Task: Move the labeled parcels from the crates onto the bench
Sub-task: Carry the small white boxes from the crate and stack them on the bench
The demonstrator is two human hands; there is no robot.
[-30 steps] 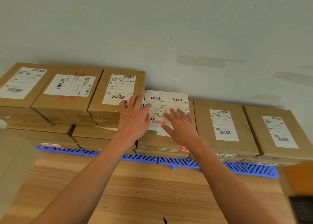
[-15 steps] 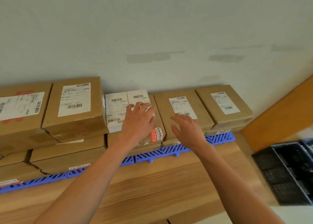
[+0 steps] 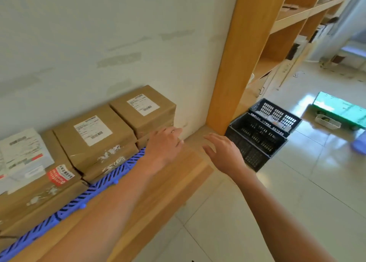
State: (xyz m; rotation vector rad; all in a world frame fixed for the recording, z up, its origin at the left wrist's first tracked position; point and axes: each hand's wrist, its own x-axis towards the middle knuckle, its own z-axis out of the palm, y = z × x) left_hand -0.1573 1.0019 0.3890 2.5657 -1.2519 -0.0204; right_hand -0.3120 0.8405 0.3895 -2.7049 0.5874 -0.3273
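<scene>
Brown labeled parcels stand in a row against the wall on the wooden bench (image 3: 178, 174), on a blue slatted mat (image 3: 111, 180). The rightmost parcel (image 3: 142, 107) and the one beside it (image 3: 93, 133) show white labels. My left hand (image 3: 164, 149) hovers empty, fingers relaxed, just right of the rightmost parcel's lower corner. My right hand (image 3: 223, 152) hangs open over the bench's right end, holding nothing. Two black plastic crates (image 3: 259, 135) sit on the floor right of the bench, next to a wooden upright; a few pale items show in the far crate.
A wooden shelving unit (image 3: 247, 44) rises right of the bench end. Glossy tiled floor (image 3: 297, 192) spreads to the right. A green board (image 3: 340, 107) and a white basket (image 3: 327, 121) lie far right on the floor.
My view has swung right toward the crates. Both hands have lifted off the parcels and moved right, past the end of the row.
</scene>
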